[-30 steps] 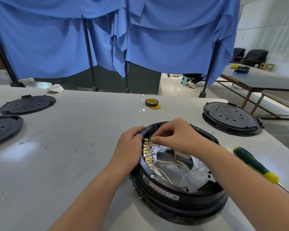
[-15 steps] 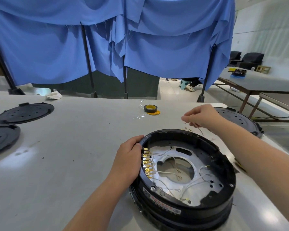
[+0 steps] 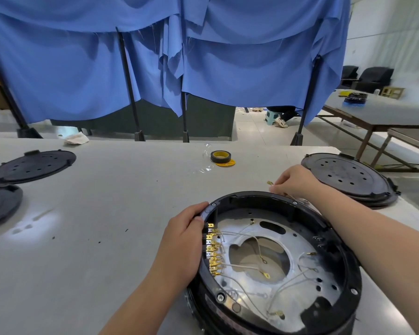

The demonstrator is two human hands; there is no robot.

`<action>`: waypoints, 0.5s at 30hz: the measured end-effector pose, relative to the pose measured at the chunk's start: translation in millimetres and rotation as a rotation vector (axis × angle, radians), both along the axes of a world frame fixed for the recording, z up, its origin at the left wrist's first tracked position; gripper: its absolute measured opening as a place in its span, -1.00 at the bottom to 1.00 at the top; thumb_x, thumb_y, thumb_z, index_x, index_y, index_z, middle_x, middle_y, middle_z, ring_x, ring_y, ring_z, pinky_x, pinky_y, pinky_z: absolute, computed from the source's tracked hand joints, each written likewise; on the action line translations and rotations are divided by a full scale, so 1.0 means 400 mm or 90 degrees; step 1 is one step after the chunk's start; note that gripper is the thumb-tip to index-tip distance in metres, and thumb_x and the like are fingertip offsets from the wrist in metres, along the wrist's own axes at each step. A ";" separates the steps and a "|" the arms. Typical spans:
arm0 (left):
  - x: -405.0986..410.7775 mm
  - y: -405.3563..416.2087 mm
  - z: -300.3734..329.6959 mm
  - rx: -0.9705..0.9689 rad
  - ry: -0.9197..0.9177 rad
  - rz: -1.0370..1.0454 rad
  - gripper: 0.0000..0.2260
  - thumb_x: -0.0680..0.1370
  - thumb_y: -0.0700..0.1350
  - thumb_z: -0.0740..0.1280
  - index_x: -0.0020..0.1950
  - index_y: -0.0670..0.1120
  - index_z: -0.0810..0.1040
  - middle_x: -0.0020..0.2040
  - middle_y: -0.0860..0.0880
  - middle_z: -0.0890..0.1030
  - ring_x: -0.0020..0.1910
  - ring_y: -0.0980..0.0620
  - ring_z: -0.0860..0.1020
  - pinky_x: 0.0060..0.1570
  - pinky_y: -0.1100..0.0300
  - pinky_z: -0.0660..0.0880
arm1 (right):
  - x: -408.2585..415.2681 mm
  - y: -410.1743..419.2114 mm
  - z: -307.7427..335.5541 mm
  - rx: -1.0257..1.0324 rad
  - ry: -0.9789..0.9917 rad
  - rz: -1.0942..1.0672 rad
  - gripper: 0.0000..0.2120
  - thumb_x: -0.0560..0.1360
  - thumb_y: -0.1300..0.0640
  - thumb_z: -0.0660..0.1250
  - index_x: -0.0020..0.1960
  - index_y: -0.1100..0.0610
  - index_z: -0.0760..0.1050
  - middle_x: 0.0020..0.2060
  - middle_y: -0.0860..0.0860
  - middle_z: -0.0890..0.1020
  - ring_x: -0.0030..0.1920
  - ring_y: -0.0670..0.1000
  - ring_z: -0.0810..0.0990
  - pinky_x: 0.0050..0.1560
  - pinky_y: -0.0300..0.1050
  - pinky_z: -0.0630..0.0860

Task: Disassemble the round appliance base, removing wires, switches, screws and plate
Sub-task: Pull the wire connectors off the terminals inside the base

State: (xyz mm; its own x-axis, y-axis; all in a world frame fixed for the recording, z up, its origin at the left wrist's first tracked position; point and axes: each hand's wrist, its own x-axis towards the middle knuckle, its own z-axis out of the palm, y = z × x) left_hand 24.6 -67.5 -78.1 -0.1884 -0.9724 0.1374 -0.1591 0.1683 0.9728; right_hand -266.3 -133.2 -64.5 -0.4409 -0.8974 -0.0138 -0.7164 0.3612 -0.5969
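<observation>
The round black appliance base [image 3: 344, 308] lies open on the white table in front of me, showing a silver metal plate [image 3: 298, 288] with a central hole. Thin white wires [image 3: 286, 285] cross the plate, and a row of brass terminals [image 3: 213, 250] lines the left inner wall. My left hand [image 3: 179, 245] grips the base's left rim beside those terminals. My right hand [image 3: 298, 181] is just beyond the far rim, low over the table, fingers pinched on a loose white wire with a brass terminal [image 3: 270, 183] at its end.
A black perforated cover [image 3: 348, 177] lies right of my right hand. Two more black covers [image 3: 32, 166] [image 3: 0, 204] sit at the far left. A roll of black tape [image 3: 220, 157] lies mid-table, a crumpled rag [image 3: 76, 139] at the back. Blue curtains hang behind.
My right hand pulled a wire off the terminal row, carried it up and right past the far rim, and has now lowered it toward the table. My left hand stayed on the rim.
</observation>
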 end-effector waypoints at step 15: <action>-0.004 0.005 0.014 0.011 0.010 -0.004 -0.70 0.58 -0.28 0.16 0.10 0.05 0.57 -0.02 0.21 0.59 -0.01 0.32 0.51 -0.18 0.55 0.39 | 0.140 0.105 0.132 -0.184 0.045 0.127 -0.91 0.45 0.14 0.41 -0.05 0.07 0.64 -0.15 -0.06 0.66 -0.19 -0.10 0.60 -0.29 -0.35 0.43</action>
